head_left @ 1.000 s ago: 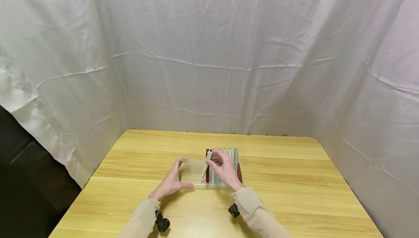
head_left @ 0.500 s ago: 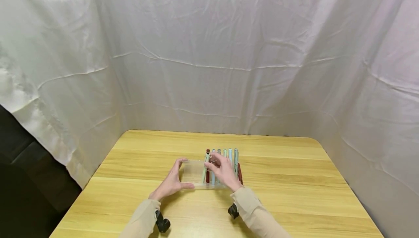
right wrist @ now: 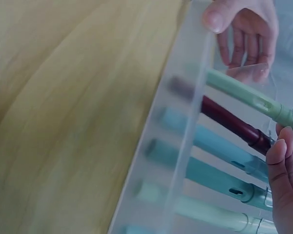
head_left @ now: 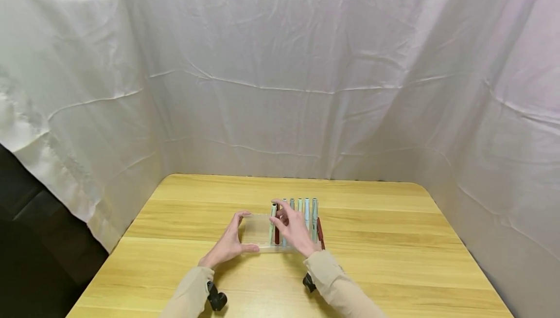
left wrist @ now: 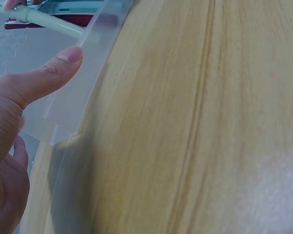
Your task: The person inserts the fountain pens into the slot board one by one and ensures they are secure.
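A clear plastic pen tray (head_left: 257, 230) lies on the table with several capped pens side by side in it. At its left end my left hand (head_left: 232, 242) grips it, the thumb (left wrist: 63, 63) along the front wall and the fingers around the far edge. My right hand (head_left: 296, 229) pinches a light green pen (right wrist: 244, 93) near its upper end. The pen's lower end is behind the tray's front wall, just left of a dark red pen (right wrist: 232, 119). Right of that lie a light blue pen (right wrist: 224, 146), a teal pen (right wrist: 210, 184) and a pale green pen (right wrist: 205, 209).
Another red pen (head_left: 321, 233) slants at the tray's right end. Wooden tabletop (head_left: 385, 245) surrounds the tray. A pale curtain (head_left: 280, 114) hangs behind and at the sides of the table.
The light green pen has moved left and down from a slant over the dark red pen to a place beside it. My left hand has stayed on the tray's end.
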The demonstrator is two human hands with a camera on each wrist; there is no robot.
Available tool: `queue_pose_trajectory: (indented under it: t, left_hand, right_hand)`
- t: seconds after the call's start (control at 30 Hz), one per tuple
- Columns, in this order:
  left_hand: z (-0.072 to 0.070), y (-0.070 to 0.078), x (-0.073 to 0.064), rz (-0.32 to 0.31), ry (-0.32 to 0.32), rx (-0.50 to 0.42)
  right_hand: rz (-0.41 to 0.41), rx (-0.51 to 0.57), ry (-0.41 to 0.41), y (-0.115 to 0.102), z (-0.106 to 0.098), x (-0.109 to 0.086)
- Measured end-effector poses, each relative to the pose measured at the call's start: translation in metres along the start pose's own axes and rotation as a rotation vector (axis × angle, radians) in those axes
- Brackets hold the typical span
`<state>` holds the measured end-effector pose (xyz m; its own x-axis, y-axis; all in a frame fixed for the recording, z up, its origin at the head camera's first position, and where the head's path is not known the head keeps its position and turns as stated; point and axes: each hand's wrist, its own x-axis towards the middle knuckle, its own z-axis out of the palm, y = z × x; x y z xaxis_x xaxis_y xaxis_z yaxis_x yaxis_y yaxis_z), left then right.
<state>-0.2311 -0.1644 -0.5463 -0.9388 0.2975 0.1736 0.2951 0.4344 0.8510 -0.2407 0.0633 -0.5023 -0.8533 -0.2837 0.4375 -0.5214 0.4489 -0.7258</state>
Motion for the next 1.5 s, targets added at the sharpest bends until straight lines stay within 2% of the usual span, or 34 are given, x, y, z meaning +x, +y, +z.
queue_pose_trajectory:
  t: [0.13, 0.37, 0.67, 0.97, 1.5]
  left_hand:
    - [0.0002, -0.0010, -0.0001, 0.007, 0.002, 0.004]
    - [0.0001, -0.0029, 0.0004, 0.034, 0.004, 0.022]
    - [0.0002, -0.0017, 0.0003, 0.002, -0.003, 0.000]
    - [-0.0004, -0.0017, 0.0003, 0.020, -0.003, 0.010]
    - [0.0000, -0.0032, 0.0012, 0.019, -0.005, 0.010]
  right_hand:
    - [-0.039, -0.051, -0.004, 0.0009, 0.0031, -0.0003]
    - [-0.044, -0.066, 0.011, 0.0004, 0.0060, -0.0004]
    - [-0.130, -0.187, 0.050, 0.0007, 0.0075, 0.0029]
    - [-0.006, -0.277, -0.044, -0.0005, 0.0063, 0.0061]
    - [0.028, -0.311, -0.057, -0.0020, 0.0073, 0.0082]
